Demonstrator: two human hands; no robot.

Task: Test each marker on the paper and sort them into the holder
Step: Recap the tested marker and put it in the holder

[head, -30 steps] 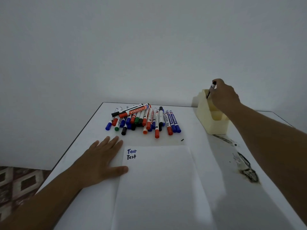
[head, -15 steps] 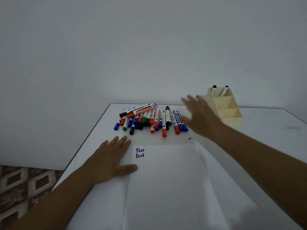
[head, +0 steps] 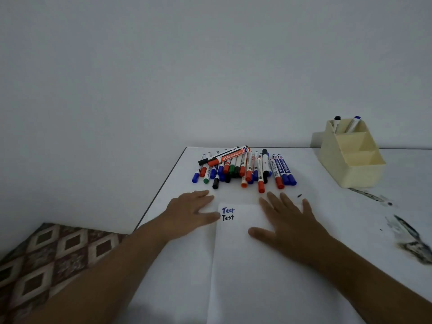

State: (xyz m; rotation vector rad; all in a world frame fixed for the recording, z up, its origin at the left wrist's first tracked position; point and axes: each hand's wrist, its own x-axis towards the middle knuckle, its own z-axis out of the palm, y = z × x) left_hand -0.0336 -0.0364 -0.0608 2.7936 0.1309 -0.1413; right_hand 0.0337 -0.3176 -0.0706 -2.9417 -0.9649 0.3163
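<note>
A pile of several markers with blue, red, green and black caps lies at the far side of the white table. The white paper in front of it carries the word "Test" twice, in blue and in black. My left hand rests flat at the paper's left edge, fingers apart. My right hand lies flat on the paper's upper right part, empty. The cream tiered holder stands at the far right with a black-capped marker and a blue-capped marker in its rear compartment.
Dark ink smears stain the table on the right, near the holder. The table's left edge drops off to a patterned floor. A plain wall stands close behind the table.
My right hand left the black-capped marker in the holder, swept left across the table and came down flat on the paper. My left hand stayed put.
</note>
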